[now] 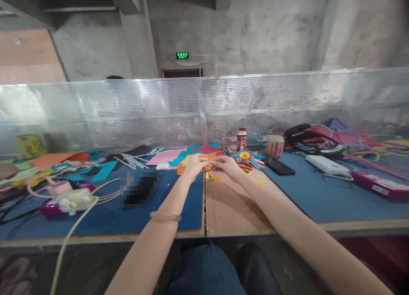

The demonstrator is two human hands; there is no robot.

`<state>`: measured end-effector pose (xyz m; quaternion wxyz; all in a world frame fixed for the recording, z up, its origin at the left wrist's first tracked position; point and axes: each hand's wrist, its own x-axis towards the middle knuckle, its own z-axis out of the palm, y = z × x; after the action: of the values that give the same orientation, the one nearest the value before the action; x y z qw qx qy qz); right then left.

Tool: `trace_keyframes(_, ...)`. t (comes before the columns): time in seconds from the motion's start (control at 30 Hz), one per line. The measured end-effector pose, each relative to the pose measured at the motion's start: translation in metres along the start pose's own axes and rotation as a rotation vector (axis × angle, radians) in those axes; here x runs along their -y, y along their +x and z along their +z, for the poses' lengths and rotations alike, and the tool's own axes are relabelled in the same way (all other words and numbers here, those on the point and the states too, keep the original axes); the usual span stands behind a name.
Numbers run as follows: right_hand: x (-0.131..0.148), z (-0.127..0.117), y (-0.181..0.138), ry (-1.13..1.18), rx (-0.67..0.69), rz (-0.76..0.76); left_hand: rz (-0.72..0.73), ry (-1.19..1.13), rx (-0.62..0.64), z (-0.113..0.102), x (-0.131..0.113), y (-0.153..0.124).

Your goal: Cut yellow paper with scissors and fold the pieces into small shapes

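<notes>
My left hand (194, 165) and my right hand (226, 163) meet over the middle of the table, fingers pinched on a small yellow and orange paper piece (207, 159). Small yellow paper scraps (213, 176) lie just under the hands on the brown board (230, 205). A colourful paper flower (245, 159) lies right of my right hand. Sheets of pink, teal and red craft paper (174, 156) spread behind my left hand. A clear bangle (165, 217) sits on my left wrist.
A red-capped bottle (242, 139) and a round tub (275, 145) stand at the back. A black phone (278, 165), a white power bank (324, 164) and coloured strips lie right. A glue gun (68, 200) with cables lies left. A perforated metal screen (204, 107) bounds the table.
</notes>
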<state>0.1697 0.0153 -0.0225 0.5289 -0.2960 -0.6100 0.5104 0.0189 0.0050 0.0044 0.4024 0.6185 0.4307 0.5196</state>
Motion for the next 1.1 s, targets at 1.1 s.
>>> trace_keyframes(1.1, 0.005, 0.01, -0.004, 0.195, -0.052, 0.035, 0.055, -0.018, -0.031, 0.003, -0.005, -0.001)
